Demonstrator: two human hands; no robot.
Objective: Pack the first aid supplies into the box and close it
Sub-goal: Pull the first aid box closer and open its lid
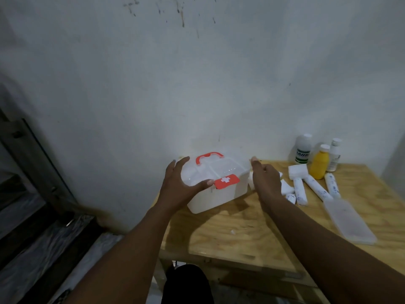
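Now the box [219, 194] sits at the table's [241, 233] 11 o'clock corner, lid down. The left hand [178, 185], fingers spread, rests on its 9 o'clock side, thumb beside the red latch [226, 181]. The right hand [266, 183], fingers straight, is at its 3 o'clock wall. Bottles [320, 164], rolls [318, 187] and a tray [348, 222] lie toward 3 o'clock.

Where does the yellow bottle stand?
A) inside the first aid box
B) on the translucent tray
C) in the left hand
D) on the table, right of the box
D: the yellow bottle stands on the wooden table, right of the first aid box.
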